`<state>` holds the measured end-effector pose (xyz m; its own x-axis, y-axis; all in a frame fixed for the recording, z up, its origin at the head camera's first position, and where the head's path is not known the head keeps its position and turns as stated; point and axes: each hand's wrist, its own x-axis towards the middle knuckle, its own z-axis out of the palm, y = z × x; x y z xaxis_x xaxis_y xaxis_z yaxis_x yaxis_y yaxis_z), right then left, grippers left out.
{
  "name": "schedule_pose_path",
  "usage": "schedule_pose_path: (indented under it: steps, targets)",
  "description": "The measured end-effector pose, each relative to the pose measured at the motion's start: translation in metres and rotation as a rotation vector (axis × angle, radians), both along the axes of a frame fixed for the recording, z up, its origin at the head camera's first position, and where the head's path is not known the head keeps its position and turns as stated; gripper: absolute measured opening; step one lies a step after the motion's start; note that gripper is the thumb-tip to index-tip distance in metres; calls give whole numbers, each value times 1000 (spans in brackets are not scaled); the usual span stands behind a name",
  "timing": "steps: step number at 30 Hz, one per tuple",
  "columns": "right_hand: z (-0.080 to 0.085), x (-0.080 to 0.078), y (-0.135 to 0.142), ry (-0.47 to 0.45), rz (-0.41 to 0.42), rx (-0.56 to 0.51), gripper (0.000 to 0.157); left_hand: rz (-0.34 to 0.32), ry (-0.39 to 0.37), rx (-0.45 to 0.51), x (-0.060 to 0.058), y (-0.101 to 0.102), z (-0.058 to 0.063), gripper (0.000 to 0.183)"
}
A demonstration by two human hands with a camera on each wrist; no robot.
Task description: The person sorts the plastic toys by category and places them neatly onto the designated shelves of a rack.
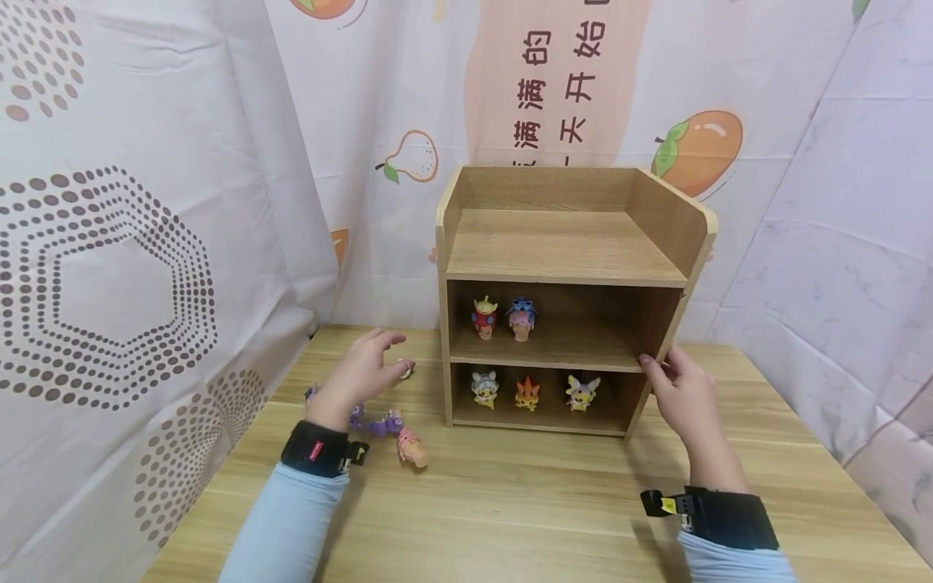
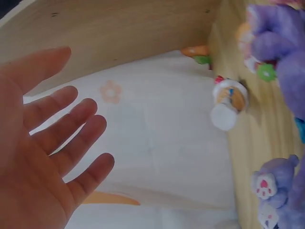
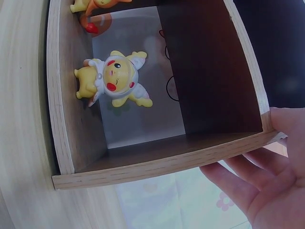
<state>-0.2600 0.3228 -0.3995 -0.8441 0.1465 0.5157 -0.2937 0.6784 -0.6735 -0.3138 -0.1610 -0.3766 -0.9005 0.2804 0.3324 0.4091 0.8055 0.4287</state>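
Note:
A small wooden shelf point(image 1: 568, 243) stands on the table. My right hand point(image 1: 681, 397) grips its right side panel, thumb at the front edge by the middle board, fingers along the outside; the right wrist view also shows this hand point(image 3: 267, 176) at the panel. My left hand point(image 1: 364, 368) is held over the table left of the shelf, fingers spread and nothing in them, as the left wrist view shows. Near it lie purple toy figurines point(image 1: 386, 423), a pink figurine with a cone-shaped base point(image 1: 412, 448), and a small white-and-brown figurine point(image 2: 230, 102).
On the middle level stand a red-and-green alien figurine point(image 1: 484, 317) and a blue-and-pink figurine point(image 1: 521, 319), both at the left. The bottom level holds a grey-hooded figurine point(image 1: 484, 389), an orange one point(image 1: 527, 393) and a yellow one in a white hood point(image 3: 116, 78). A printed curtain point(image 1: 379, 81) hangs behind.

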Motion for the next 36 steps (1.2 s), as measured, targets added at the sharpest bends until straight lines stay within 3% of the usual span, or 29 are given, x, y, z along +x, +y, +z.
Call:
schedule_pose_path:
  steps: [13,23,36]
  targets:
    - [0,-1,0,0,10,-5,43,36,-73,-169,-29,2,-20,55]
    - [-1,-1,0,9,16,-2,43,86,-120,-281,-46,18,-24,46]
    - [0,-1,1,-7,14,-8,43,103,-216,-257,-70,24,-28,43]
